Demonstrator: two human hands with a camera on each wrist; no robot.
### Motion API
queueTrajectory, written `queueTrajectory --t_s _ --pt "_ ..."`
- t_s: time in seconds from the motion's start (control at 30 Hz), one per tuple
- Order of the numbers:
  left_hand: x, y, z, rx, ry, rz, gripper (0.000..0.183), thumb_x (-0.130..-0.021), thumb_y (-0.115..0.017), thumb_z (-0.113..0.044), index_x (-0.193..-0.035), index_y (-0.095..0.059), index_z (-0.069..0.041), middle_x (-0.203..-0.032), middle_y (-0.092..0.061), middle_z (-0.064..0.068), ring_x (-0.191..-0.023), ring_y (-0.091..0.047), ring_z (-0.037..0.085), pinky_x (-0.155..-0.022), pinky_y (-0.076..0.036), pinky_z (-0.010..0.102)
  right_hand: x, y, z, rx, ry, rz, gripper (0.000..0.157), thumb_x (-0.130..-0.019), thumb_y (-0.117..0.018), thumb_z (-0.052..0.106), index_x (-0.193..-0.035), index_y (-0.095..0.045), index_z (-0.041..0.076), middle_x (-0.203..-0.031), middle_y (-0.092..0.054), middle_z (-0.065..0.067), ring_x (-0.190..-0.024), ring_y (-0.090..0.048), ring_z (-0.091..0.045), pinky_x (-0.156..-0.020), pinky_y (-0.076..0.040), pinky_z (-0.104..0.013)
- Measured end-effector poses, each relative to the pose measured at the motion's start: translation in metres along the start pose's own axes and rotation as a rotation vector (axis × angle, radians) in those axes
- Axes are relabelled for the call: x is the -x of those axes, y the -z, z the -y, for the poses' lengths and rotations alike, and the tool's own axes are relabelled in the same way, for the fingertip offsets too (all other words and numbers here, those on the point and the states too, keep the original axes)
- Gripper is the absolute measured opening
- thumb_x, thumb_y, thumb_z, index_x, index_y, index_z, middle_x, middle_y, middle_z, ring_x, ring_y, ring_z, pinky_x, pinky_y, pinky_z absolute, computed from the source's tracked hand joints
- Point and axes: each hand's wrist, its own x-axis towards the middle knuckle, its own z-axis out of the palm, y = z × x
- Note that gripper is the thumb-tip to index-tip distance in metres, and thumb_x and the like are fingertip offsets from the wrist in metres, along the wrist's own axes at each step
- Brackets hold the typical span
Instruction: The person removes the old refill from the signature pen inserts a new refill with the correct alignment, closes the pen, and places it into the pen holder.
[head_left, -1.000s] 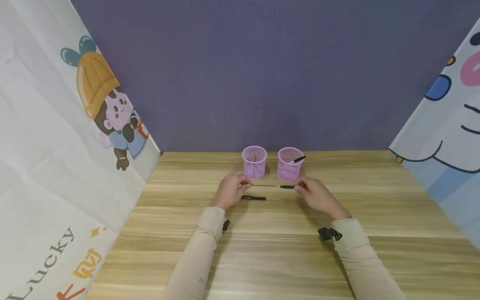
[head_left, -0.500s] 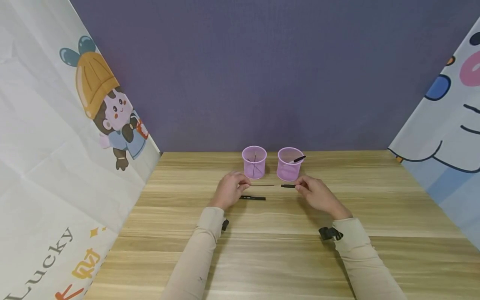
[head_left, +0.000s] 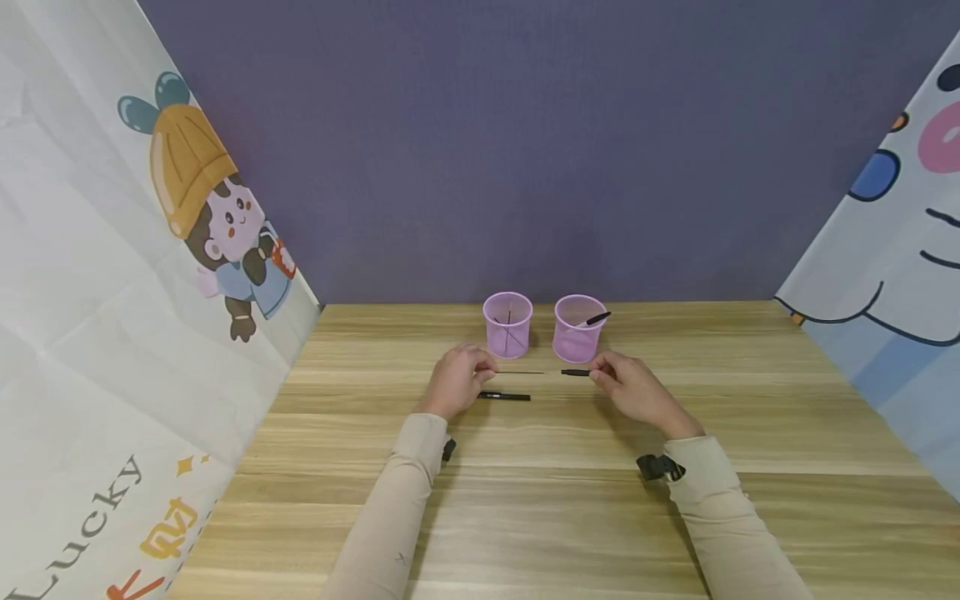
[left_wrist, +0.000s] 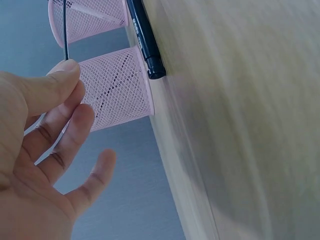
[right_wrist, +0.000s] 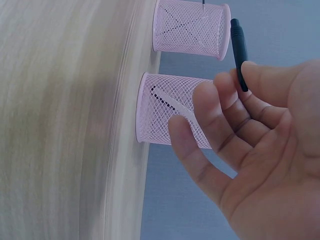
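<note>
My left hand pinches one end of a thin dark pen refill between thumb and forefinger; its other fingers spread loosely in the left wrist view. The refill's far end points at a short black pen barrel piece, with a small gap between them. That piece, narrower at its free end, is pinched by the thumb and fingers of my right hand. A black pen barrel with small pale lettering lies on the table beside the left hand, which partly hides it.
Behind the hands stand two pink mesh cups. Several thin dark sticks lean inside the left cup; a black-ended pen part sticks out over the rim of the right cup. A dark blue panel rises behind the wooden table.
The left hand has shifted slightly left with the refill, and the gap between the refill's tip and the black pen barrel piece has widened. The right hand has barely moved.
</note>
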Motion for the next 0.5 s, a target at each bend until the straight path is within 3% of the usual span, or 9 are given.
queueTrajectory --t_s 0.23,0.5 --pt "-0.0005 -0.0015 0.0023 -0.024 0.000 -0.002 0.004 -0.085 -0.082 -0.014 -0.087 -0.078 -0.015 -0.085 -0.071 -0.002 -0.082 -0.064 0.015 -0.079 -0.055 0.034 -0.0004 -0.0004 -0.0005 -0.005 -0.005 -0.001 0.011 -0.103 -0.059 0.010 -0.105 -0.066 0.001 -0.078 -0.058 -0.001 -0.068 -0.050 -0.012 -0.061 -0.042 -0.025" --pt "-0.0020 -0.0029 0.0046 -0.066 0.020 0.024 0.005 -0.086 -0.081 -0.013 -0.086 -0.078 -0.016 -0.087 -0.072 -0.002 -0.085 -0.066 0.016 -0.080 -0.055 0.035 -0.0011 -0.0013 -0.0003 0.003 0.002 0.001 0.010 -0.102 -0.059 0.009 -0.104 -0.066 0.002 -0.079 -0.059 -0.001 -0.068 -0.050 -0.012 -0.061 -0.042 -0.026"
